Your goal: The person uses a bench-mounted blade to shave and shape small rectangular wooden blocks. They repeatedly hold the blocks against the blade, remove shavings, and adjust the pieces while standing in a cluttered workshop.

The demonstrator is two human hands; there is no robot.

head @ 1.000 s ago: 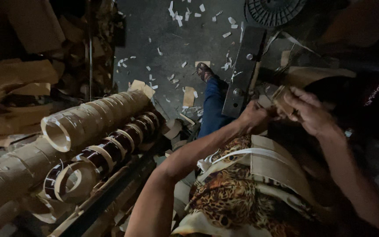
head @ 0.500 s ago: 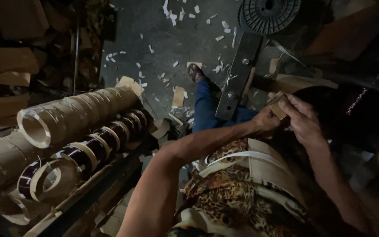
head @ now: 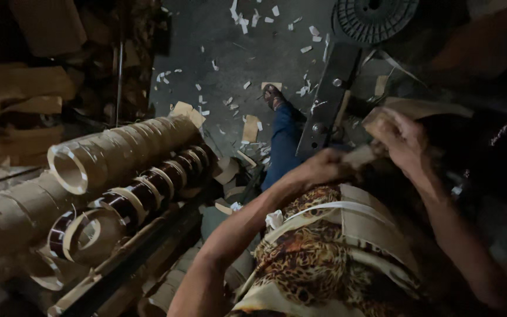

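My left hand (head: 319, 167) and my right hand (head: 403, 141) meet at a dark metal machine arm (head: 327, 105) on the right. Both close on a pale strip of cardboard or tape (head: 364, 154) that runs between them; the right hand's fingers also wrap its upper end by a tan roll (head: 418, 108). A patterned garment (head: 318, 258) and a beige strap (head: 359, 223) cover my body below the hands. The strip's far end is hidden behind my fingers.
A long cardboard tube (head: 118, 152) lies on a rack at left, with a row of dark tape rolls (head: 148, 194) below it. Paper scraps litter the dark floor (head: 236, 58). A blue-trousered leg (head: 283, 141) and a round black spool (head: 377, 17) are ahead.
The view has swung slightly; both hands have dropped a little and stay together at the machine arm, still gripping the pale strip.
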